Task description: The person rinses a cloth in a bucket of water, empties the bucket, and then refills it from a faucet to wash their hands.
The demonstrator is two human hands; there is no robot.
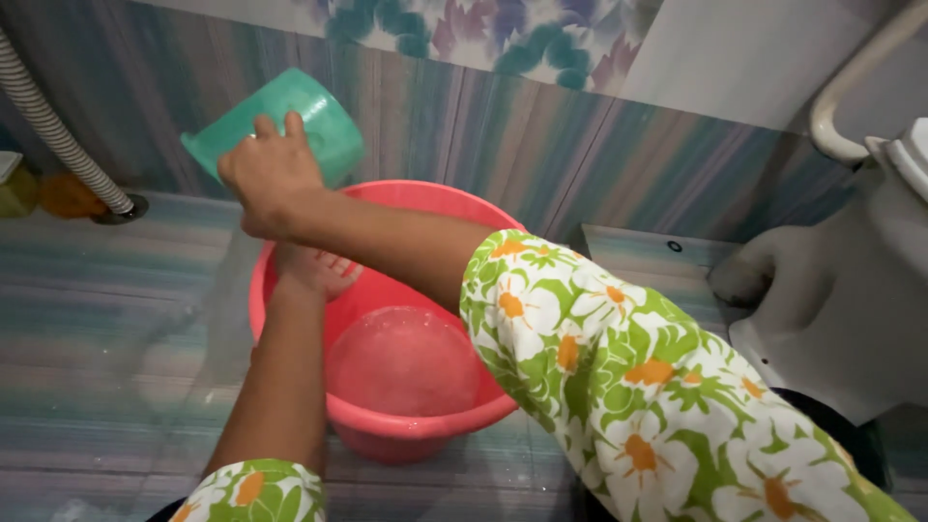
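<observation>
My right hand (269,176) reaches across to the left and grips a green plastic mug (300,121), tilted above the far rim of a pink bucket (406,425). The bucket stands on the floor and has some water in its bottom. My left hand (314,271) is held over the bucket's left rim, under the right hand, fingers apart and palm partly hidden by the right wrist. Both arms wear green floral sleeves.
A white toilet (841,309) with a curved white pipe (851,87) stands at the right. A ribbed hose (53,126) runs down to a floor drain at the left. Striped tiles cover the wall and the wet floor.
</observation>
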